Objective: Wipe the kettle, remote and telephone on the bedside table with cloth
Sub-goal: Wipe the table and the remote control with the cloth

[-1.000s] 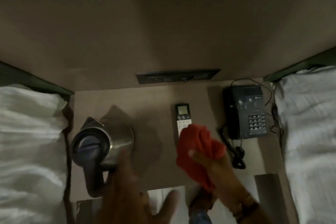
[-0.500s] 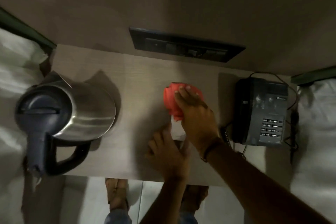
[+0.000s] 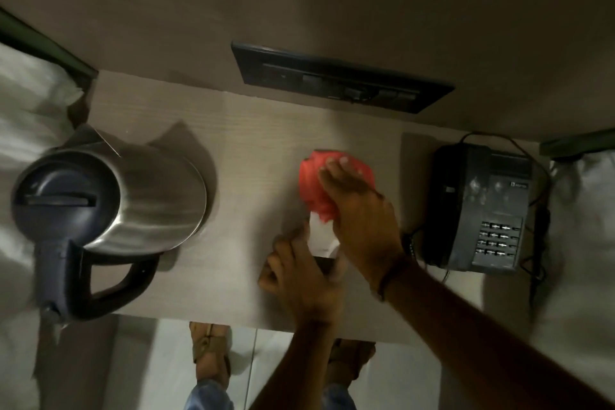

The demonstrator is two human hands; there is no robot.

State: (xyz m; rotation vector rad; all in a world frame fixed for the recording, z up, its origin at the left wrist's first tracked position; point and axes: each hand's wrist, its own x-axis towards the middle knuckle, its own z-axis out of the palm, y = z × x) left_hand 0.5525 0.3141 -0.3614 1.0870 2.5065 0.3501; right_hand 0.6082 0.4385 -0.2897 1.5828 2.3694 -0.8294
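We are on the remote [image 3: 321, 233], which lies on the bedside table [image 3: 253, 150] between the kettle [image 3: 109, 200] at the left and the telephone [image 3: 482, 206] at the right. Our right hand [image 3: 361, 210] presses the bunched red cloth [image 3: 324, 183] onto the remote's far end, fingers curled over the cloth. Our left hand [image 3: 299, 273] is closed around the remote's near end and pins it to the tabletop. To wipe well, we judge it best to keep that near end held firmly and draw the cloth along the whole length with even pressure, so the remote does not skid. The telephone's cord sits just beside our right wrist and could snag.
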